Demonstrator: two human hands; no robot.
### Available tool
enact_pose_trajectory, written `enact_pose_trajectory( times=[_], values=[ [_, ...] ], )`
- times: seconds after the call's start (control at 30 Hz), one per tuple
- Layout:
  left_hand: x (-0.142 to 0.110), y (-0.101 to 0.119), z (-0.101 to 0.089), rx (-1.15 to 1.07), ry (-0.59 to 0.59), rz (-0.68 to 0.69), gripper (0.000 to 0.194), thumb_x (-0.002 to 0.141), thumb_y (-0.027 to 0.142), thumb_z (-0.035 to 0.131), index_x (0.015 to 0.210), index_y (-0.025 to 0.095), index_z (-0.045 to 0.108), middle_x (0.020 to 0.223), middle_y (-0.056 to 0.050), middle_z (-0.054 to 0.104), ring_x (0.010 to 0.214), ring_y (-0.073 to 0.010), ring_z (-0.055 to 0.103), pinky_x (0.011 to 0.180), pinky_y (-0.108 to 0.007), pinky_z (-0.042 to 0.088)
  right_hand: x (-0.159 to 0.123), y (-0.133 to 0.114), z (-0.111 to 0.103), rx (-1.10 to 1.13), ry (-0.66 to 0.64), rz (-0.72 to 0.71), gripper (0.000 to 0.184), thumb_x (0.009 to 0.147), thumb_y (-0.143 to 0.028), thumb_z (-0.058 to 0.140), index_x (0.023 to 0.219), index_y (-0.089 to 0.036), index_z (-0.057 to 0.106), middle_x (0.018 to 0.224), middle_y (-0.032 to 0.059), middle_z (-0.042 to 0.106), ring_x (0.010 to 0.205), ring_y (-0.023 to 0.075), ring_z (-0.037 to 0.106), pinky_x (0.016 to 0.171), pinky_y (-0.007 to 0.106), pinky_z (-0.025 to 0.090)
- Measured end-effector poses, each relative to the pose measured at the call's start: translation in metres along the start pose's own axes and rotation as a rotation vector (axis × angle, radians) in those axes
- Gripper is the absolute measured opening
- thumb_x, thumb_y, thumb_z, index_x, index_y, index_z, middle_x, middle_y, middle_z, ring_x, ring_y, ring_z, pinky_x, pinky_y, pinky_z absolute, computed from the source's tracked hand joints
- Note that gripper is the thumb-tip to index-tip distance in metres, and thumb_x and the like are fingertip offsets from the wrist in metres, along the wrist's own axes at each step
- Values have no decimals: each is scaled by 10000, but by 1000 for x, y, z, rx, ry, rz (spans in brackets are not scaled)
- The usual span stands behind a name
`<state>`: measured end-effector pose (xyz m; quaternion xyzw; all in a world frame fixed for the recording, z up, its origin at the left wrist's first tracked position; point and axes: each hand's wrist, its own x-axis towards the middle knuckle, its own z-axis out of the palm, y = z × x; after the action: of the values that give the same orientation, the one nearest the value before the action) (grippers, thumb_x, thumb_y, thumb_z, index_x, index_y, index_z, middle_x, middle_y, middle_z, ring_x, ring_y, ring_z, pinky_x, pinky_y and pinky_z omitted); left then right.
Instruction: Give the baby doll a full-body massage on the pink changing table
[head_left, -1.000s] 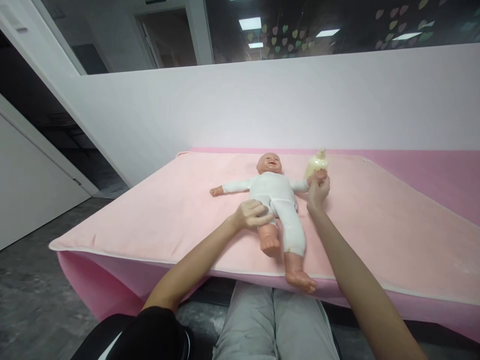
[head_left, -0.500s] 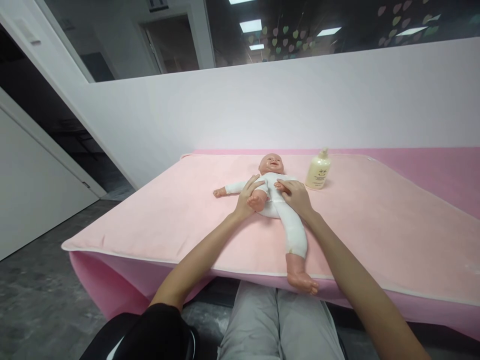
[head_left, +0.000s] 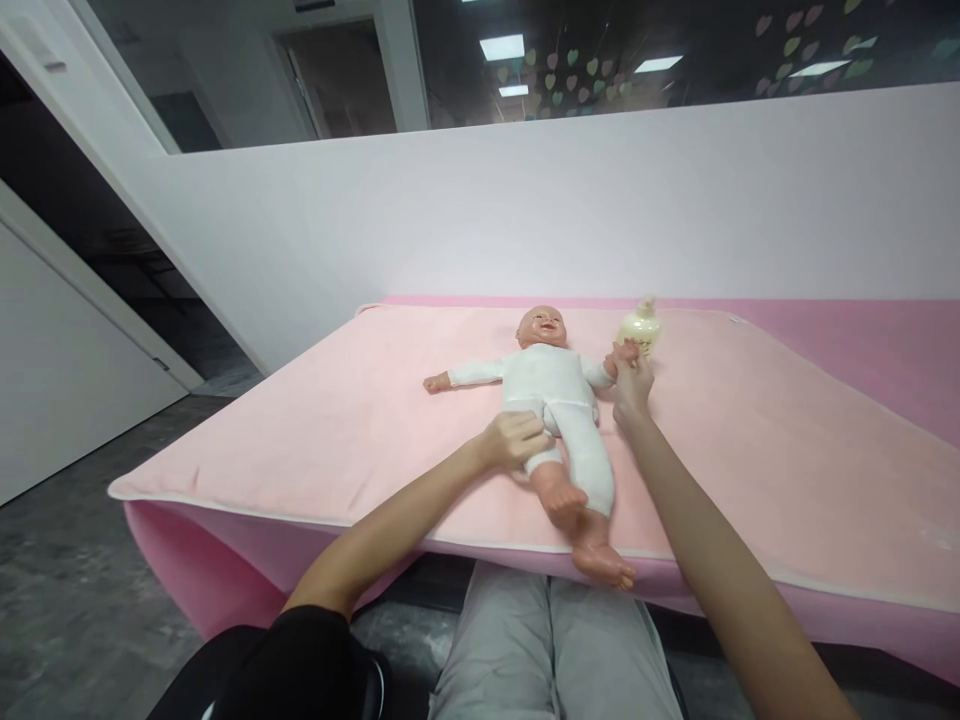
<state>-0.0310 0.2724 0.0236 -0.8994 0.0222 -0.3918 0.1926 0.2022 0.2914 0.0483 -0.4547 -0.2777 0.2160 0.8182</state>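
Observation:
A baby doll (head_left: 541, 372) with a white cloth body lies on its back, head toward the wall and feet toward me. My left hand (head_left: 516, 440) is closed around its leg on the left side, near the knee. The foot of that leg rests across the other leg, whose foot reaches the table's front edge. On the right, my right hand (head_left: 634, 385) grips the doll's hand (head_left: 624, 352) and holds that arm out to the side. Just behind it stands a pale yellow pump bottle (head_left: 639, 325), partly covered by the two hands.
A pink blanket (head_left: 315, 430) covers the table and hangs over its front edge. Behind it rises a white wall (head_left: 525, 210) with a window above. A door (head_left: 67, 370) stands at the left over the grey floor (head_left: 52, 600).
The raised leg has come down toward me, with my left hand moving onto its knee. My right hand has carried the doll's hand from its chest out to the right, before the bottle.

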Motion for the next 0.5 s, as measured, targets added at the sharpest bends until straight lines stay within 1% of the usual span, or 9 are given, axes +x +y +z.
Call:
enact_pose_trajectory(
  times=[0.07,0.1,0.17,0.23,0.3,0.37,0.4,0.43,0.5],
  values=[
    [4,6,-1,-33,-33,161,535,894,598,313,705,174,579,613,-25,475,556,-137,469,498,-295,330,8,4,-8,10,76,136,333,634,-308,687,934,-174,632,892,-3,629,782,97,594,667,207,500],
    [6,8,-1,-38,-48,189,517,895,584,327,696,173,569,620,-27,481,559,-136,474,492,-294,319,11,6,-12,17,118,211,320,646,-304,674,936,-179,619,882,-10,624,769,98,594,640,206,503],
    [7,9,-1,-37,-50,192,497,893,571,345,692,170,560,621,-28,485,560,-139,482,488,-295,306,18,11,-20,58,207,352,273,686,-275,625,943,-192,587,886,-18,619,768,107,600,627,225,523],
    [8,9,-1,-33,-43,184,482,888,565,359,699,169,559,620,-28,489,568,-144,496,494,-298,312,25,15,-27,122,227,438,215,734,-263,560,940,-201,561,897,-13,618,786,121,608,658,269,551],
    [9,10,-2,-32,-27,191,462,885,550,368,702,172,560,620,-28,495,580,-145,510,497,-298,322,30,19,-32,157,127,450,175,776,-307,515,915,-208,551,884,0,618,806,143,613,690,319,567],
    [12,10,-4,-25,-5,195,447,886,533,370,700,174,560,617,-27,500,590,-144,521,497,-295,330,34,22,-36,152,-2,400,197,804,-385,489,886,-217,549,861,11,614,818,163,613,701,356,572],
    [14,9,-6,-18,4,202,435,888,520,374,698,176,560,616,-27,503,593,-142,524,497,-292,333,34,22,-36,138,-27,376,212,811,-412,479,876,-221,545,852,12,609,817,167,611,700,363,572],
    [15,8,-8,-7,10,217,419,890,504,382,701,177,561,614,-26,506,592,-139,525,494,-289,334,35,23,-36,123,-5,364,213,820,-420,466,874,-227,537,850,9,602,814,165,610,696,361,572],
    [16,3,-13,34,15,251,363,894,461,414,726,181,573,603,-17,507,573,-132,516,487,-284,331,34,22,-34,98,127,379,193,836,-392,431,895,-233,522,864,5,594,808,154,609,684,340,570]
  ],
)
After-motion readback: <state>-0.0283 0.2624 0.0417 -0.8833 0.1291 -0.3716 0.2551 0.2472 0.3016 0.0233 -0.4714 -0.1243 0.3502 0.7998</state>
